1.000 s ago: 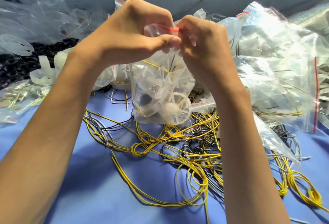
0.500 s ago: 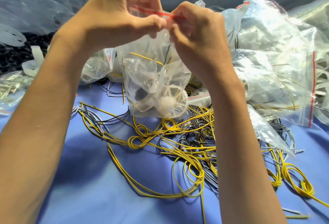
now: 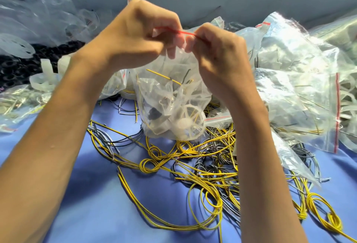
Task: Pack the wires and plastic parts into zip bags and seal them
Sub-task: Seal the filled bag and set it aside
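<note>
Pinched between left hand [image 3: 135, 36] and right hand [image 3: 218, 53]: red zip [image 3: 183, 32] of filled bag [image 3: 173, 103], hung below them. Risk: partial seal, if film bunches or inner wire [image 3: 160, 75] enters the track.

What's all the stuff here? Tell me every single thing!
bag: one, clear with a red strip, held up in the middle
wheel: one, white, inside the bag
wires: many, yellow and grey, loose on the cloth
packed bags: several, clear with red strips, piled on the right
rings: many, black, far left
white parts: a few, white, left
cloth: one, blue, under the wires
left hand: pinches the bag's top
right hand: pinches the bag's top
</note>
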### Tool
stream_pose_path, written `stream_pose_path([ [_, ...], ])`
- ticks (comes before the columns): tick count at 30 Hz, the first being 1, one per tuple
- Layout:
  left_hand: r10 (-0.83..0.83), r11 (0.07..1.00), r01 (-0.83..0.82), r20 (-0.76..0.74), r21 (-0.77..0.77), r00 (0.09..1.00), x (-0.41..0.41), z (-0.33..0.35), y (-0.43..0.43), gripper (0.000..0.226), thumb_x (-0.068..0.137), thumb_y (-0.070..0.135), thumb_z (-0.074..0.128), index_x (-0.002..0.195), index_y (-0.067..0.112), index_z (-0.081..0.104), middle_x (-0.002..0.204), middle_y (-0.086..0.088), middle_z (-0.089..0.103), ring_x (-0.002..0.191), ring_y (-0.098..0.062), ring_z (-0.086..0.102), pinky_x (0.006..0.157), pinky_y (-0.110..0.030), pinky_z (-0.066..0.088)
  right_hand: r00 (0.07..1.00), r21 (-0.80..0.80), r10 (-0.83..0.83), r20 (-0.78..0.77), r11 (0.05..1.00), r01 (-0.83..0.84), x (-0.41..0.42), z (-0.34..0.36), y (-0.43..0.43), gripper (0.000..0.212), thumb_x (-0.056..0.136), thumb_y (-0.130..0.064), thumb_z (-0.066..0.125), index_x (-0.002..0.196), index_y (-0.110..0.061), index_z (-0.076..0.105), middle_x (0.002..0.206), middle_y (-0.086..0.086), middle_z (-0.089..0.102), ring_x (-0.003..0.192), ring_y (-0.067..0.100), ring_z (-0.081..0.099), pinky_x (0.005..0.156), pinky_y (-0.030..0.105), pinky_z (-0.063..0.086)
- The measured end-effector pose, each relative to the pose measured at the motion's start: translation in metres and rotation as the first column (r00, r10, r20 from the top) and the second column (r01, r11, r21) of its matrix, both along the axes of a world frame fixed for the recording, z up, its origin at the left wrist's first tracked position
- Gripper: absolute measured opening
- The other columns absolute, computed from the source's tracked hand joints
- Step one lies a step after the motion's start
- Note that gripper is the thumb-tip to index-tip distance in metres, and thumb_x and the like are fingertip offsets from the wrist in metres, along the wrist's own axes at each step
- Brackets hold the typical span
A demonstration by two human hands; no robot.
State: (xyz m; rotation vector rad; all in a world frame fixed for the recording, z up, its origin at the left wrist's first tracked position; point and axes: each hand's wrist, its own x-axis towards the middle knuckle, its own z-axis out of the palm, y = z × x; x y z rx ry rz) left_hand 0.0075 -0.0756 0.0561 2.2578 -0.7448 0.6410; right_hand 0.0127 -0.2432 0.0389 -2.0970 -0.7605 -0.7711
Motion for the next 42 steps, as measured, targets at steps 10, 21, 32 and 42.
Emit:
stream_pose_path([
  [10, -0.012, 0.998, 0.016, 0.061, -0.068, 0.998, 0.006, -0.007, -0.014, 0.026, 0.097, 0.015, 0.045, 0.076, 0.007, 0.057, 0.060, -0.010, 0.053, 0.052, -0.008, 0.032, 0.051, -0.019, 0.026, 0.999, 0.117, 0.049, 0.016, 0.992, -0.051, -0.004, 0.002, -0.001, 0.022, 0.094, -0.008, 0.047, 0.078, 0.000, 0.061, 0.055, -0.021, 0.040, 0.051, -0.003, 0.039, 0.054, 0.010, 0.028],
  [21, -0.113, 0.931, 0.027, -0.218, -0.364, 0.969, 0.018, -0.011, -0.009, 0.018, 0.086, 0.038, 0.056, 0.090, 0.020, 0.052, 0.072, 0.003, 0.049, 0.059, 0.001, 0.045, 0.059, -0.013, 0.037, 0.990, 0.201, 0.065, -0.127, 0.979, -0.038, -0.005, 0.004, 0.000, 0.023, 0.094, -0.019, 0.043, 0.073, -0.024, 0.050, 0.053, -0.012, 0.046, 0.054, 0.014, 0.043, 0.057, 0.031, 0.035],
  [32, -0.635, 0.590, -0.019, -0.478, -0.807, 0.606, -0.015, -0.084, 0.015, 0.110, 0.042, 0.072, 0.078, 0.127, 0.009, 0.047, 0.123, -0.010, 0.063, 0.112, -0.024, 0.062, 0.086, -0.035, 0.055, 0.796, 0.695, 0.560, -0.230, 0.667, -0.269, -0.014, 0.022, 0.001, 0.030, 0.104, -0.010, 0.032, 0.075, -0.011, 0.042, 0.053, -0.004, 0.047, 0.040, 0.007, 0.047, 0.042, 0.021, 0.043],
  [42, -0.898, 0.081, -0.518, -0.288, -0.852, 0.333, -0.074, -0.135, 0.013, 0.079, 0.066, 0.066, 0.068, 0.120, 0.008, 0.065, 0.111, -0.010, 0.068, 0.096, -0.025, 0.068, 0.088, -0.049, 0.051, 0.614, 0.857, 0.776, -0.144, 0.408, -0.315, -0.033, 0.028, 0.041, 0.016, 0.096, 0.007, 0.041, 0.089, -0.008, 0.041, 0.073, 0.006, 0.049, 0.054, 0.006, 0.056, 0.062, 0.023, 0.055],
])
